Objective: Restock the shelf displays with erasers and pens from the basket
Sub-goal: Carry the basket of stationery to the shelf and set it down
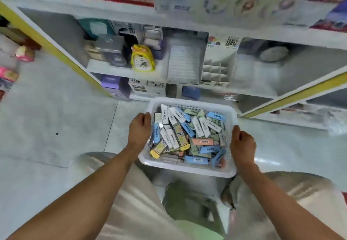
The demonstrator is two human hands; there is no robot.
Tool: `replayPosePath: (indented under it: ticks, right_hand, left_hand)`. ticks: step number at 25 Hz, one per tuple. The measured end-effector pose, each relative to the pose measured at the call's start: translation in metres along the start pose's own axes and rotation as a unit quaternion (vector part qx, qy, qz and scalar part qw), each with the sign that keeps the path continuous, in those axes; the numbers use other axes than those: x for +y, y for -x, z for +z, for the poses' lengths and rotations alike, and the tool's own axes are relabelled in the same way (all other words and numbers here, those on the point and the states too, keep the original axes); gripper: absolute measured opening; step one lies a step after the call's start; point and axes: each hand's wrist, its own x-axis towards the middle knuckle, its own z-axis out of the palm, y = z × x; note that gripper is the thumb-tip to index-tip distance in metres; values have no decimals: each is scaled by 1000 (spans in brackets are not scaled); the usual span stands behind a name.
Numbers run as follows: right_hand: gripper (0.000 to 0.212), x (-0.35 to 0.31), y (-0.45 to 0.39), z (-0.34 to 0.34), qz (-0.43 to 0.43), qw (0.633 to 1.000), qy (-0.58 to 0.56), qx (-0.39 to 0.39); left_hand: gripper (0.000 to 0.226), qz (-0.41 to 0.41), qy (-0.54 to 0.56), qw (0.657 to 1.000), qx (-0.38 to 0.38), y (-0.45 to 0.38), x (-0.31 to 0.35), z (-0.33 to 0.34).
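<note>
the left hand (139, 129) is gripping the white basket (189, 170) at its nine o'clock rim, fingers curling over the edge, while the right hand (242, 144) is clutching the three o'clock rim the same way. the basket is sitting at about six o'clock from the shelf (120, 69), held above the person's lap. boxed erasers (187, 134) in blue, white, green, orange and yellow are lying jumbled inside it; what may be pens are showing at the basket's six o'clock edge, too blurred to confirm. a yellow alarm clock (142, 58) is standing on the shelf at eleven o'clock from the basket.
</note>
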Motion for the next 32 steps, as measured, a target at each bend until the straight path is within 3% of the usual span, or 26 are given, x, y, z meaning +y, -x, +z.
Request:
replayPosePath:
  ticks: [4, 10, 14, 18, 21, 25, 32]
  right_hand:
    - [58, 55, -46, 49, 0, 1000, -3, 1]
    - [60, 92, -86, 96, -55, 997, -47, 18]
    - [57, 105, -75, 83, -74, 995, -59, 34]
    - [56, 112, -63, 54, -64, 994, -75, 39]
    - [52, 106, -63, 35, -69, 994, -74, 30]
    - [53, 101, -88, 28, -78, 997, -24, 7]
    - [45, 161, -149, 96, -8, 992, 91, -93]
  left_hand:
    - [37, -2, -14, 1000, 1, -24, -48, 68]
    - [38, 52, -13, 998, 33, -47, -83, 109]
    - [39, 79, -15, 995, 55, -23, -74, 102]
    - [39, 96, -75, 992, 14, 3, -42, 89]
    - [28, 54, -132, 989, -34, 10, -15, 81]
    - [16, -19, -110, 988, -105, -1, -1, 92]
    - [21, -98, -161, 965, -180, -63, -57, 175]
